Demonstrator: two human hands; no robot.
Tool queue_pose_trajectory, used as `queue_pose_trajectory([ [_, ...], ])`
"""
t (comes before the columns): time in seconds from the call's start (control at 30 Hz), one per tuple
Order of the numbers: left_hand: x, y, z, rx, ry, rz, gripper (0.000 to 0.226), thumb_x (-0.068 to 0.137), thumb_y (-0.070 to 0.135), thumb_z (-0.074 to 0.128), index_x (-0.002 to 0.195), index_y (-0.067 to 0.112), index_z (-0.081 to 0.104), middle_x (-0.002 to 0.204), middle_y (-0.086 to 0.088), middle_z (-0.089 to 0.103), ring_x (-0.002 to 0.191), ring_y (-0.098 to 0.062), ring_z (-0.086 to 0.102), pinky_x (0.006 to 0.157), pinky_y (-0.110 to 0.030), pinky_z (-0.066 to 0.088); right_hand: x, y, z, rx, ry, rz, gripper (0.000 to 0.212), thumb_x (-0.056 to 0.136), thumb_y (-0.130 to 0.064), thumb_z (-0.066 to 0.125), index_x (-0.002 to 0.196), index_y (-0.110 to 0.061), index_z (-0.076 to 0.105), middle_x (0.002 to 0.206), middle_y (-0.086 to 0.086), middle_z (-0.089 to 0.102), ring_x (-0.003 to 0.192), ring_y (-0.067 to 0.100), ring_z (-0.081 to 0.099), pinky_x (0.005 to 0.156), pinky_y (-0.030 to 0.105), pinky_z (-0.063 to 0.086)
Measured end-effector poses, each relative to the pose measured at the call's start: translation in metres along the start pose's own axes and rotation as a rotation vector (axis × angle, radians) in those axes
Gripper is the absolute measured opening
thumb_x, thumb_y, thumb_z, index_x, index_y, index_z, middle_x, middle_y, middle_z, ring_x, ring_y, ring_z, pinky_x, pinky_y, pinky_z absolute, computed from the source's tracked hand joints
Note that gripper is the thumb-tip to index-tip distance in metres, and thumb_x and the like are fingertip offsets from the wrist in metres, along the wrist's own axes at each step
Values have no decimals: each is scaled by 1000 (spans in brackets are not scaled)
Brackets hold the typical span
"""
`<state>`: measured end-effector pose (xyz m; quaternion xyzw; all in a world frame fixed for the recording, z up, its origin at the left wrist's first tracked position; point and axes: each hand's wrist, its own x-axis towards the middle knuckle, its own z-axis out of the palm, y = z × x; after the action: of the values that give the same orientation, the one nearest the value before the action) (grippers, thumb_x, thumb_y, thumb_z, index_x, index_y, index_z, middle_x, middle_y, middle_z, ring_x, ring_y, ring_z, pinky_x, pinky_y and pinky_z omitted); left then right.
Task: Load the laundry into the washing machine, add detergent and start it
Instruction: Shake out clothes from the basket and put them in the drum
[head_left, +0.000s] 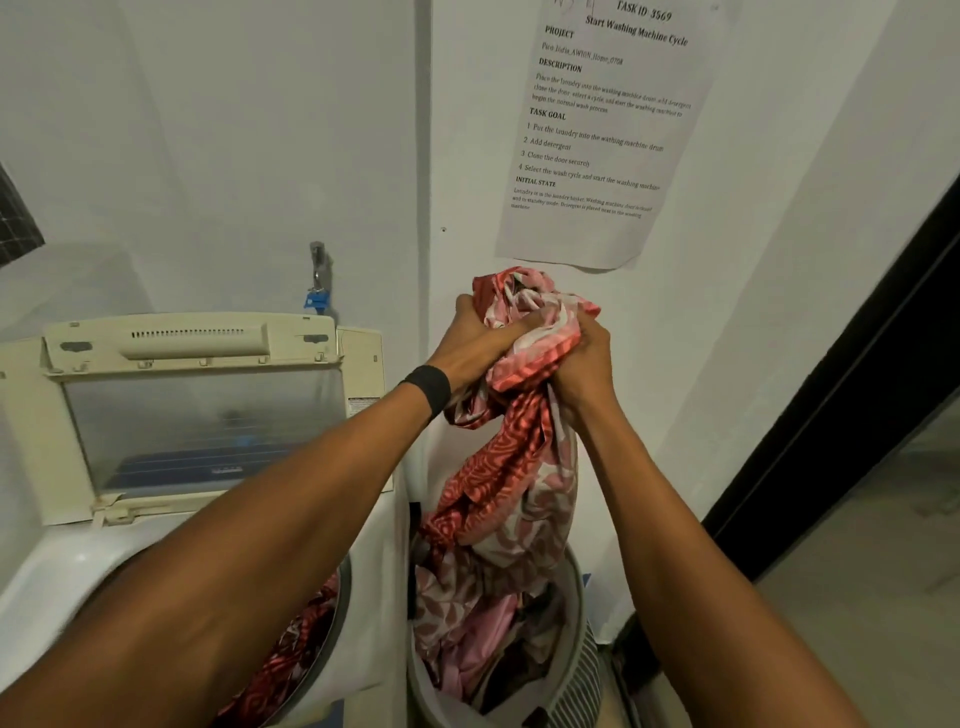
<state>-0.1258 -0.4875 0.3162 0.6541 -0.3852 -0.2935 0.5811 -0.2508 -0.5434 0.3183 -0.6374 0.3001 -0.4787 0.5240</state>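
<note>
A red, pink and white patterned cloth hangs from both my hands, raised above the grey laundry basket at the lower middle. My left hand and my right hand are both shut on the bunched top of the cloth. Its lower end still trails into the basket, which holds more pink laundry. The white top-loading washing machine stands to the left with its lid raised. Red patterned fabric lies in its drum, partly hidden by my left forearm.
A tap with a blue fitting sticks out of the wall behind the machine. A printed task sheet is taped to the wall above my hands. A dark door frame runs along the right, with pale floor beyond.
</note>
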Motion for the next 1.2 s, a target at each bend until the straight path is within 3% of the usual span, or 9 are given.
queue_pose_trajectory([
  [0.17,10,-12,3,-274,113,23,75,69,51,86,131,17,60,117,-5,74,102,-21,74,85,-35,62,-3,6,-20,-140,-282,-133,52,104,-13,56,153,-27,45,150,-14,50,129,-6,53,109,19,44],
  [0.27,12,-5,4,-298,134,34,84,60,60,87,129,19,61,116,-4,75,101,-20,75,89,-41,62,-29,28,-19,-119,-76,-217,77,99,-18,65,158,-43,23,158,-21,37,142,-6,39,116,22,36],
  [0.33,16,1,6,-289,137,43,87,57,63,86,128,20,60,117,-4,74,102,-20,75,89,-41,62,-47,58,-14,-63,49,-64,87,92,-37,74,157,-48,16,162,-14,31,147,7,36,118,36,35],
  [0.4,22,6,4,-277,149,50,82,62,61,87,128,20,60,117,-4,74,104,-22,74,91,-43,61,-58,93,-14,-100,-103,163,96,83,-55,79,157,-44,19,159,-10,38,140,11,45,114,39,41],
  [0.5,30,11,-5,-225,210,56,65,75,49,86,125,19,57,116,-2,70,105,-21,70,91,-37,58,-63,136,-28,-405,-400,237,69,80,-55,80,138,-28,56,129,-5,68,116,13,65,106,46,51],
  [0.6,27,10,-16,-33,301,90,61,76,49,81,122,23,51,116,1,65,106,-22,65,96,-36,53,-59,118,-35,-379,-255,191,27,88,-43,61,94,-18,69,86,-6,72,77,-2,66,80,34,54],
  [0.8,12,-22,-19,240,343,147,56,85,41,79,126,24,46,123,1,65,110,-26,65,96,-40,54,-13,21,-25,111,180,-136,33,94,-8,65,115,-14,40,98,2,63,77,5,61,74,25,51],
  [0.97,6,-7,-13,54,42,3,98,78,73,73,149,19,32,140,1,54,127,-24,57,107,-37,47,8,21,-8,100,109,-123,15,83,-9,68,93,-13,57,80,-5,59,72,8,54,70,29,48],
  [1.2,23,25,-29,339,-92,-93,120,73,84,66,159,12,24,156,-8,45,135,-30,52,114,-44,42,3,28,-3,190,99,-34,11,87,-15,69,96,-19,66,85,-3,67,79,12,61,77,33,55],
])
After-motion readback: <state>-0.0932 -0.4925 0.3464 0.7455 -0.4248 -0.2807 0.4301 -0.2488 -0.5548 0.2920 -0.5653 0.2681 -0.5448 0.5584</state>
